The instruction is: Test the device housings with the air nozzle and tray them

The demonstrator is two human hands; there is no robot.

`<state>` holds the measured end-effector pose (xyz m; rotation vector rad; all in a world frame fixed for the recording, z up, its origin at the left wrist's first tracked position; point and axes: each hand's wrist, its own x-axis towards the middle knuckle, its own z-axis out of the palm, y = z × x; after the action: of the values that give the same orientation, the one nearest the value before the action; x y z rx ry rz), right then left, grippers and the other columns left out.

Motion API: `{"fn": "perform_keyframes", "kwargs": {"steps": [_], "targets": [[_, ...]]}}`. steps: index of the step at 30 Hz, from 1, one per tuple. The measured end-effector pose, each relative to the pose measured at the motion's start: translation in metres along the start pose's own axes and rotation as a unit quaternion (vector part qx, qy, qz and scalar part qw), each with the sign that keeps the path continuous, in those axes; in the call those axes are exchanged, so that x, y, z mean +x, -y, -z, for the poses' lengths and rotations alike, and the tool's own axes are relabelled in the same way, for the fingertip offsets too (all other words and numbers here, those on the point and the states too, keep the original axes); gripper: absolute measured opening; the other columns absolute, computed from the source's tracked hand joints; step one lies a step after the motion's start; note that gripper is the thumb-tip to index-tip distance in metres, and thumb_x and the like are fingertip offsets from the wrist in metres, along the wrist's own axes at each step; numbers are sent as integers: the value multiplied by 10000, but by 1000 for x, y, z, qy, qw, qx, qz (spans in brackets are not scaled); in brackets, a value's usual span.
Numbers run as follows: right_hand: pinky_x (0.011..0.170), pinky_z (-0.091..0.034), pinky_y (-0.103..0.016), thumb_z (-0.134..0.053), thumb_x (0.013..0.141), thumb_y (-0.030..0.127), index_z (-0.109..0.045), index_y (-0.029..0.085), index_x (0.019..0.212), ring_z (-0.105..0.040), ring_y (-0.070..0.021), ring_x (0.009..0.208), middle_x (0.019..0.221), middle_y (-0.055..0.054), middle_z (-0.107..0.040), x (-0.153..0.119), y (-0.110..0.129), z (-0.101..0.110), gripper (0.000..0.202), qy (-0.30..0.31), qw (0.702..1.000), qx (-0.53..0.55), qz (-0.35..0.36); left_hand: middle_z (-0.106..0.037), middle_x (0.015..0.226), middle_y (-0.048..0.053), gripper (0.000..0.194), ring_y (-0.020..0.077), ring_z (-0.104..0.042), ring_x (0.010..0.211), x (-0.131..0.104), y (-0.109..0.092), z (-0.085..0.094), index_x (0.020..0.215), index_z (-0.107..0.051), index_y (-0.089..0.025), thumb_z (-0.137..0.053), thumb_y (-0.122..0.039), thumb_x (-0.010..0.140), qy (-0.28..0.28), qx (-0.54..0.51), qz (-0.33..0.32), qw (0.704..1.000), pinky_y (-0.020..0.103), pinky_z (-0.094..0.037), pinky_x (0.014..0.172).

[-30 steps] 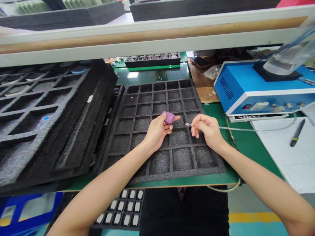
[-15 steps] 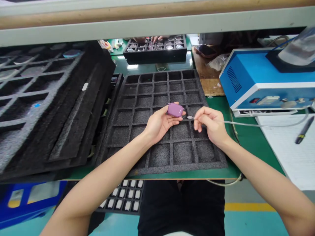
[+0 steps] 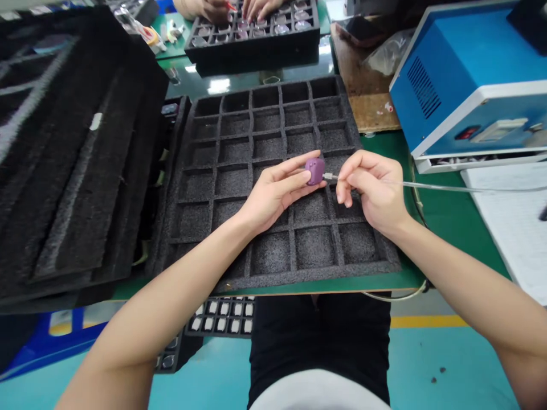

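My left hand [image 3: 285,188] grips a small purple watch-like case [image 3: 315,171] between thumb and fingers, its narrow side turned toward the right. My right hand [image 3: 372,185] pinches a thin clear tube [image 3: 431,185] behind its small pale tip [image 3: 329,176]. That tip meets, or nearly meets, the right side of the case; whether it sits inside cannot be told. Both hands are above a black foam tray [image 3: 273,250] divided into square compartments. The tube runs off to the right past the wrist.
A blue-and-white machine [image 3: 465,85] stands at the right, with white paper [image 3: 496,228] before it. Stacked foam trays [image 3: 85,188] rise at the left. Across the table, another person's hands [image 3: 256,8] work over a filled tray [image 3: 256,48]. Below the table edge sits a tray of white pieces [image 3: 222,316].
The purple case has turned from flat to edge-on in my left hand, with the thumb now over it. The tube tip and case have come together. The camera view has shifted.
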<state>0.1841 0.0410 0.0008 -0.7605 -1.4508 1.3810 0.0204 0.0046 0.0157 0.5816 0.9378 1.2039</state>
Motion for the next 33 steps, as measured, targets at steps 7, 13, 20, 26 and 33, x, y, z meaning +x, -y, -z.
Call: {"fn": "perform_keyframes", "kwargs": {"steps": [7, 13, 20, 26, 33], "targets": [[395, -361, -176, -521, 776, 148, -576, 163, 668, -471, -57, 387, 513, 30, -566, 0, 1, -2, 122, 20, 1000, 11, 6, -686, 1080, 45, 518, 270, -593, 1077, -1, 0, -5, 1246, -550, -242, -586, -34, 773, -59, -25, 21, 998, 404, -506, 901], [391, -355, -183, -522, 789, 131, -579, 150, 676, -470, -60, 380, 514, 21, -574, 1, 0, -2, 129, 26, 999, 20, 19, -682, 1093, 36, 518, 266, -589, 1083, -1, 1, -6, 1261, -534, -259, -576, -51, 788, -69, -24, 24, 997, 403, -507, 901], [393, -349, -185, -515, 796, 134, -580, 155, 680, -470, -61, 381, 515, 24, -585, 0, 1, -2, 134, 30, 999, 14, 26, -693, 1046, 30, 469, 253, -605, 1066, 0, 1, -3, 1213, -579, -225, -562, -34, 785, -46, -22, 30, 998, 371, -513, 889], [405, -349, -184, -551, 810, 190, -578, 156, 677, -465, -57, 391, 528, 20, -574, 0, 1, -2, 140, 26, 1000, 6, 5, -690, 1041, 46, 458, 257, -596, 1080, -1, 1, -3, 1195, -595, -198, -581, -30, 769, -37, -42, 40, 998, 354, -499, 904], [398, -352, -184, -538, 798, 160, -577, 149, 676, -461, -58, 383, 516, 23, -571, 0, 1, -2, 129, 31, 999, 11, 12, -700, 997, 21, 366, 237, -612, 1054, 1, 2, 2, 1112, -642, -207, -587, -73, 776, 1, 38, 5, 999, 375, -494, 903]]}}
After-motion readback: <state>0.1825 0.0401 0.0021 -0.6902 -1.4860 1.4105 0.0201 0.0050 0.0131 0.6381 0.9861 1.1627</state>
